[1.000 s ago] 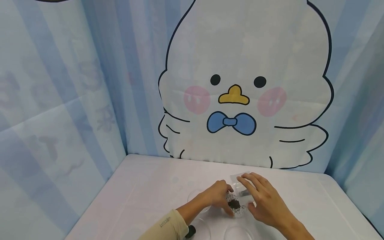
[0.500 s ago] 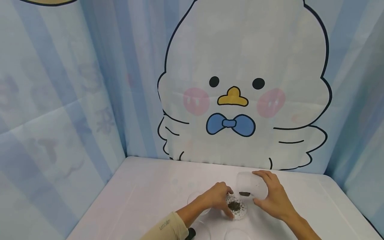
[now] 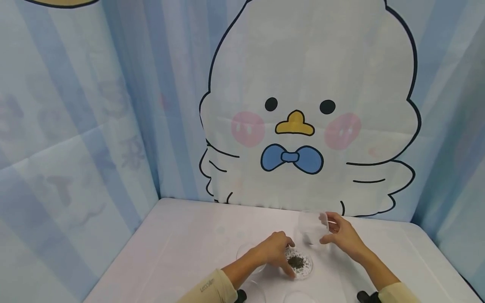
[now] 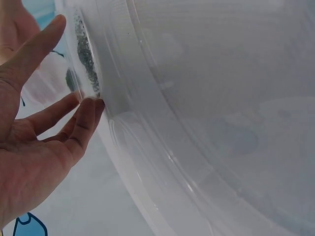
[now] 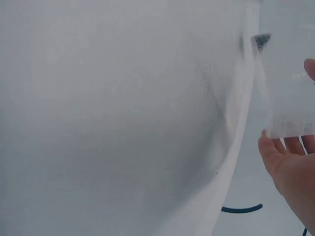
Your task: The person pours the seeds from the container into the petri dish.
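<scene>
My left hand (image 3: 278,250) holds a small clear round dish (image 3: 307,272) on the table by its left side, thumb in front and fingers behind. Dark, loose bits (image 3: 296,262) are heaped in its middle and scattered to the rim. In the left wrist view, the left fingers (image 4: 84,118) touch the dish's edge. My right hand (image 3: 345,237) grips a clear plastic container (image 3: 311,223), tilted on its side just behind the dish. A small dark clump (image 5: 262,41) shows at the container's far end in the right wrist view.
More clear round dishes stand nearby: one partly behind the left wrist (image 3: 244,252), one in front (image 3: 299,297), another beside the left sleeve (image 3: 255,290). The white table (image 3: 197,227) meets a printed curtain (image 3: 182,126) at its back.
The right hand has drawn the container off the dish, back and slightly up, and its tilt has changed. The dark heap in the dish now shows fully. The left hand has stayed in place.
</scene>
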Tool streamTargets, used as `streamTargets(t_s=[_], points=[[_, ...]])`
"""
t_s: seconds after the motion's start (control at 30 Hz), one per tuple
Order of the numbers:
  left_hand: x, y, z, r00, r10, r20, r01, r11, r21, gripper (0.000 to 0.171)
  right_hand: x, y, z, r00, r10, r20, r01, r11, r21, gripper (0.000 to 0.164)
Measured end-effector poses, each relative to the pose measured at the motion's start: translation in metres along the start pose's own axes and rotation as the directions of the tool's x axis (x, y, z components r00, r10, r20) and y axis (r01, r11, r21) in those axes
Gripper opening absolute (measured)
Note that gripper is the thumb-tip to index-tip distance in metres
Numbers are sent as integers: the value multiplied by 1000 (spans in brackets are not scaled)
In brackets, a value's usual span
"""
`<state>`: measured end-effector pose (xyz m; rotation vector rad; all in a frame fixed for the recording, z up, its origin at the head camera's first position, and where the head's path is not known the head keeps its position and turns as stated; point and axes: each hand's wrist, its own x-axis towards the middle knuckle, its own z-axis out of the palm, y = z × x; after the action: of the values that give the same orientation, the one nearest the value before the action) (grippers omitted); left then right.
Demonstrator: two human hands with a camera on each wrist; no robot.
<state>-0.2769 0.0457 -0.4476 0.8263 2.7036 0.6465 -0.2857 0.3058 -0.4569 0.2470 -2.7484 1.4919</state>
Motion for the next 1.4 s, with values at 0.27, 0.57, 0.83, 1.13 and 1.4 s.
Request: streamTargets(t_s=[0.27, 0.57, 0.83, 1.13, 1.4], points=[[-1, 0, 0, 1000, -2, -8, 2, 1000, -8, 72, 16, 13, -1, 991, 41, 124, -45, 999, 29, 91], [-1, 1, -3, 1000, 18, -11, -18, 1000, -14, 71, 19, 13, -3, 985, 79, 153, -76, 997, -25, 99], [1, -3, 4, 1000, 16, -9, -16, 999, 40, 75, 1, 8, -1, 998, -68, -1, 67, 978, -198, 104], [0, -17, 9, 999, 46, -2, -46, 999, 3, 90, -35, -29, 21, 831, -491, -261, 387, 847, -363, 52], [-25, -47, -22, 995, 90, -44, -92, 995, -48, 86, -47, -30, 32, 921, -377, 96, 389, 904, -178, 54]])
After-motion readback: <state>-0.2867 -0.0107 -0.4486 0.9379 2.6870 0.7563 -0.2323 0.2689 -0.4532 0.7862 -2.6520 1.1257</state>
